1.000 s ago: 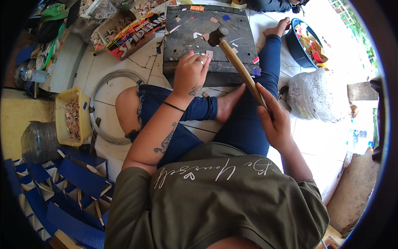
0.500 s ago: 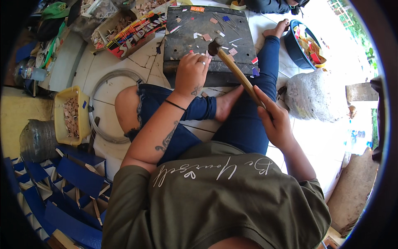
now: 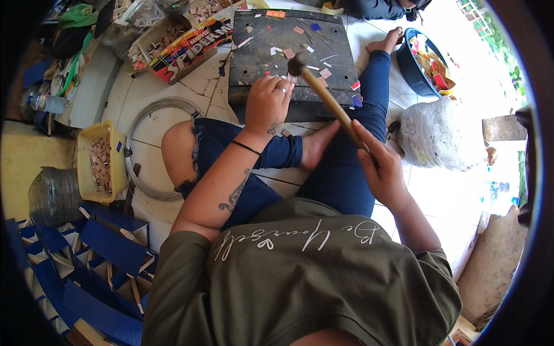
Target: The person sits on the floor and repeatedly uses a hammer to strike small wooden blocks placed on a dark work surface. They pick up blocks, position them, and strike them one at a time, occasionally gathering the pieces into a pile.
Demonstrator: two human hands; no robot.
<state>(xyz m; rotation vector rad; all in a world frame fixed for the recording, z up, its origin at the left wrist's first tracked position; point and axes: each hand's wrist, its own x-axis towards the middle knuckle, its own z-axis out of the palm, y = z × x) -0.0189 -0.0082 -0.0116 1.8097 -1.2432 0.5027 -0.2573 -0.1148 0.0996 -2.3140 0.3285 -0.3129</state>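
Note:
My right hand is closed round the wooden handle of a hammer. The dark hammer head is over the near part of a black block, right by my left fingertips. My left hand rests at the block's near edge, its fingers pinched together. A small pinkish piece shows at those fingertips, partly covered by the hammer head; what exactly they grip is too small to make out. Several small pink squares, white and blue scraps, and thin wires lie on the block.
Left of my legs are a coil of wire, a yellow basin of small pieces and blue-covered blocks. A printed box of pieces stands far left. At right are a blue tub of scraps and a wrapped bundle.
The hammer head has shifted very slightly left beside my left fingertips. My left hand keeps its pinch at the block's edge, and the whole view has moved a touch.

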